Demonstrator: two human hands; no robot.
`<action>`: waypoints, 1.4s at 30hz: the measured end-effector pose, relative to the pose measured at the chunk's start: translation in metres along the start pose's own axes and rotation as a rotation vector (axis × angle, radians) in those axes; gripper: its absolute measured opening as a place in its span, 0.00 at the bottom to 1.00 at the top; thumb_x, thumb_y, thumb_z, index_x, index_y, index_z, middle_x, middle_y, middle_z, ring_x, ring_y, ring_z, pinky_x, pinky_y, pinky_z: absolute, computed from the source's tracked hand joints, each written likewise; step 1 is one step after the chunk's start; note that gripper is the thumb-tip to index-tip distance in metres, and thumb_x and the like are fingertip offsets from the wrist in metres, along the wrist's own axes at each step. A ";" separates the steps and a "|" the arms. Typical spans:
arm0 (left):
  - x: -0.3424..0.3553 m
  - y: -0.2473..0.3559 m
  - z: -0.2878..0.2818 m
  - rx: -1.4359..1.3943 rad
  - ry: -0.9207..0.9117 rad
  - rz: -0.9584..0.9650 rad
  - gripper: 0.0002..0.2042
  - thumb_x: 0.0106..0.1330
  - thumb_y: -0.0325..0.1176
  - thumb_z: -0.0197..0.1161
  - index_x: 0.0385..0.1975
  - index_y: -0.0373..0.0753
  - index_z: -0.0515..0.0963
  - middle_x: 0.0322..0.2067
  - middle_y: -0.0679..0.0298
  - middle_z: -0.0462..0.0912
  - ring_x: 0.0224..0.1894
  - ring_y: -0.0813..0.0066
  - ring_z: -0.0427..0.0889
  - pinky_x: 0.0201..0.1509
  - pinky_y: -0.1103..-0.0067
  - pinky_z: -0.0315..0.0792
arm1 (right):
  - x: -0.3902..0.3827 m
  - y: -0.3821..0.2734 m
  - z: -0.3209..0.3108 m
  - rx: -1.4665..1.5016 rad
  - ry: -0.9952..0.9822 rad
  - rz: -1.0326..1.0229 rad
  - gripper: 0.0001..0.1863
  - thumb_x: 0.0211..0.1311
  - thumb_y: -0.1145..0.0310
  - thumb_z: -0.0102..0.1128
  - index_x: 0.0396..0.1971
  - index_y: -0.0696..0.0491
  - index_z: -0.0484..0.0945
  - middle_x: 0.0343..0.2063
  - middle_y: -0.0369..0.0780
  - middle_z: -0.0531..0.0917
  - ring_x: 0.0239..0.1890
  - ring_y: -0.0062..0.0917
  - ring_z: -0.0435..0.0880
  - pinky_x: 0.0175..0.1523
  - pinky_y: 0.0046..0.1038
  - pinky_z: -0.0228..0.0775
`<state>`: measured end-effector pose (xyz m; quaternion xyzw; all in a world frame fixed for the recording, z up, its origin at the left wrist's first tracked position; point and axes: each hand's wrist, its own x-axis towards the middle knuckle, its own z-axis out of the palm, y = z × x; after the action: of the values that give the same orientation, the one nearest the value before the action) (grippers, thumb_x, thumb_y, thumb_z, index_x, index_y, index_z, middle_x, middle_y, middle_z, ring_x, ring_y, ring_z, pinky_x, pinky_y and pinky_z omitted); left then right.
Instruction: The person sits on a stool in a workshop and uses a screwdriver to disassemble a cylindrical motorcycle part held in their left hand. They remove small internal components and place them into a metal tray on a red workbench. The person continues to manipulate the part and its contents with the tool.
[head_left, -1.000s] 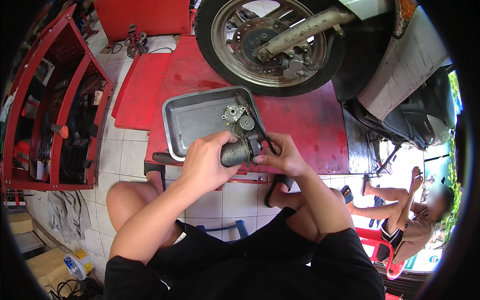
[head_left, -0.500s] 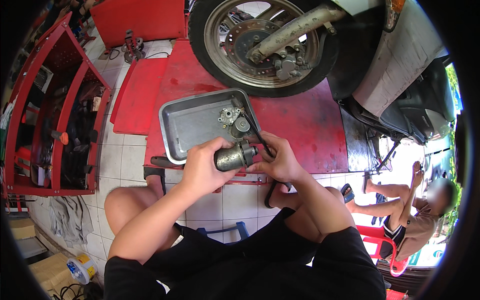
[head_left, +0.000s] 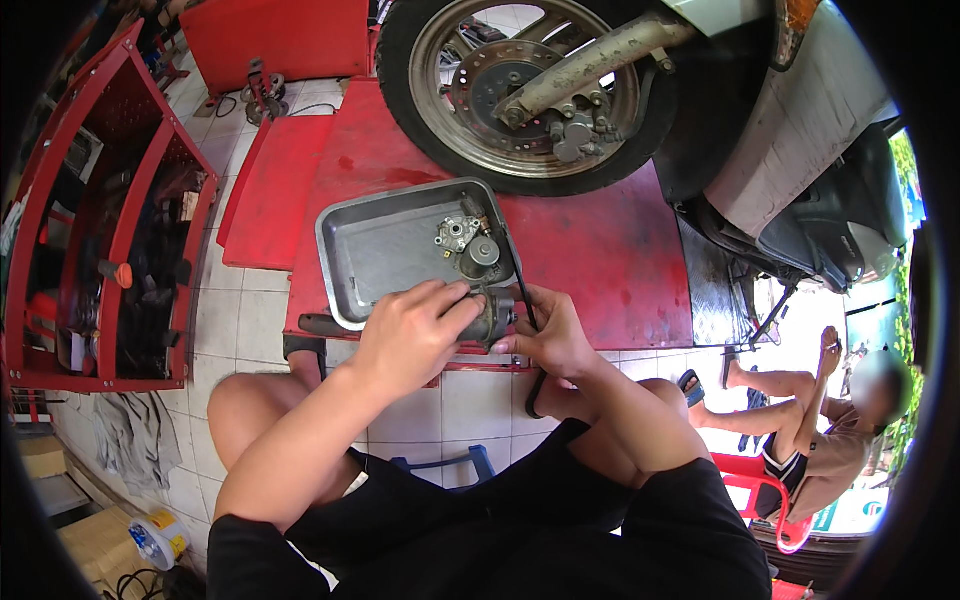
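One metal cylinder (head_left: pixel 493 325), likely heavy, stiff, slick; left hand (head_left: pixel 415 333) curls round it, probably best hold; right hand (head_left: pixel 550 335) fingers grip its end.

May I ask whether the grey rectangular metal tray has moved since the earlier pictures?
No; the tray shows no clear shift against the black rubber tyre.

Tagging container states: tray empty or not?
Not empty: a silver casting and a round-topped part lie in the tray, toward its right side.
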<state>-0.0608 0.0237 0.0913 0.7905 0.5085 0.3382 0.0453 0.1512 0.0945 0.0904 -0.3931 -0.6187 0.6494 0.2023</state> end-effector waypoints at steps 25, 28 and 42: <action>-0.002 0.001 0.000 -0.228 0.035 -0.141 0.24 0.36 0.24 0.76 0.38 0.36 0.79 0.42 0.57 0.84 0.42 0.57 0.84 0.44 0.69 0.80 | 0.000 -0.010 -0.009 -0.112 -0.040 -0.047 0.35 0.39 0.75 0.82 0.52 0.60 0.76 0.24 0.24 0.67 0.23 0.08 0.56 0.28 0.15 0.49; -0.003 0.001 0.004 -0.253 0.049 -0.166 0.23 0.35 0.24 0.76 0.37 0.36 0.78 0.41 0.57 0.84 0.42 0.57 0.84 0.44 0.69 0.80 | 0.001 -0.012 -0.010 -0.226 -0.037 -0.137 0.36 0.38 0.72 0.83 0.51 0.60 0.76 0.26 0.26 0.69 0.24 0.08 0.59 0.28 0.16 0.52; 0.002 0.002 0.003 -0.057 0.019 -0.049 0.27 0.34 0.25 0.76 0.42 0.38 0.80 0.43 0.59 0.84 0.44 0.59 0.84 0.44 0.70 0.81 | 0.019 -0.003 -0.008 0.440 -0.097 0.404 0.24 0.69 0.44 0.53 0.35 0.54 0.73 0.16 0.28 0.66 0.12 0.11 0.52 0.19 0.21 0.39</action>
<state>-0.0569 0.0254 0.0907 0.7730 0.5181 0.3590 0.0711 0.1451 0.1138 0.0889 -0.4237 -0.3813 0.8129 0.1196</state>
